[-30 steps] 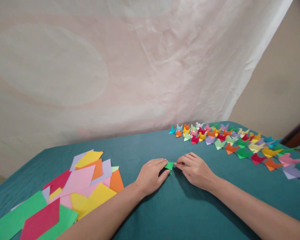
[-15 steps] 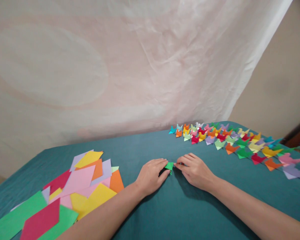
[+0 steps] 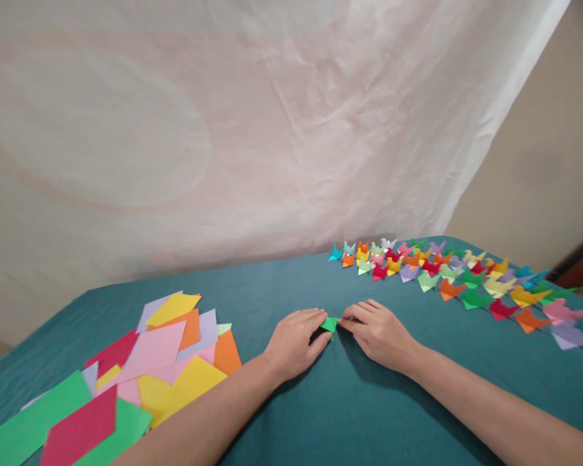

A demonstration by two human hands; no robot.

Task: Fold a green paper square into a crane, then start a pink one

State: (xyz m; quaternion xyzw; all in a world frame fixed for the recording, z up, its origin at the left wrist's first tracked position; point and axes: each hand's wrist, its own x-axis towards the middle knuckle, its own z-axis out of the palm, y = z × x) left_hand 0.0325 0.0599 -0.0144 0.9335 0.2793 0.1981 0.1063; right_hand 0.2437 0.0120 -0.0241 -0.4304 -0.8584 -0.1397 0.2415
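A small folded piece of green paper (image 3: pixel 329 324) lies between my two hands near the middle of the table. My left hand (image 3: pixel 298 340) grips its left side, thumb below and fingers above, and covers part of it. At the paper's right corner, the thumb and fingertips of my right hand (image 3: pixel 376 331) are pinched together on the tip. Its other fingers are curled in. The exact shape of the fold is partly hidden by the fingers.
Loose coloured paper sheets (image 3: pixel 155 349) overlap in a pile on the left, partly under my left forearm. Several rows of small folded paper birds (image 3: pixel 449 289) stand at the right and back right. A teal cloth (image 3: pixel 272 285) covers the table; a pale curtain (image 3: pixel 252 129) hangs behind.
Both hands stay almost in place around the green paper. The right fingertips close slightly more on its right corner; the view shifts a little.
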